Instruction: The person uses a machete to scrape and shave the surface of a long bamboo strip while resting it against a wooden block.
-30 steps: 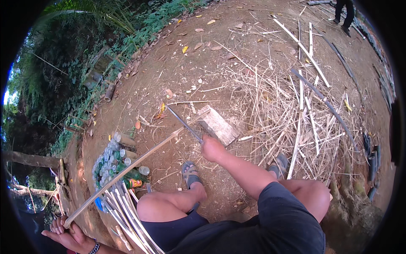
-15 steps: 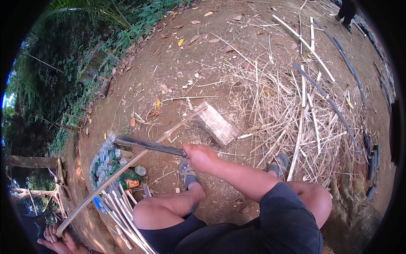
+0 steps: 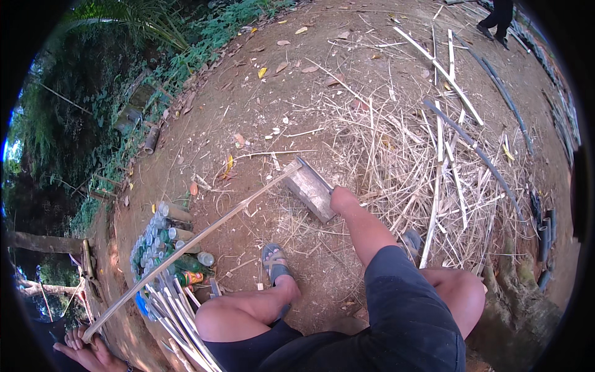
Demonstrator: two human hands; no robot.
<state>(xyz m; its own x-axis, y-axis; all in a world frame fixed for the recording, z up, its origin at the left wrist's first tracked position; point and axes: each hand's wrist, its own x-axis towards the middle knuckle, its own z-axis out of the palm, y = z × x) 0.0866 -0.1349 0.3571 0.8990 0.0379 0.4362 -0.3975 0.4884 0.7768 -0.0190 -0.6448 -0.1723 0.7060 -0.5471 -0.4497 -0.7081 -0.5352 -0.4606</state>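
Bamboo strip [image 3: 204, 232] | left hand [image 3: 83, 344] grips end | right hand [image 3: 343, 199] seemingly holds blade [image 3: 313, 175]

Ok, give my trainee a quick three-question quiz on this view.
1. True or false: the right hand holds a blade at the wooden block.
2. The left hand grips the strip at: A its near end; B its middle; C the end at the block.
3. Fill in: the pile left of the foot is of plastic ____.
Key: 1 true; 2 A; 3 bottles.
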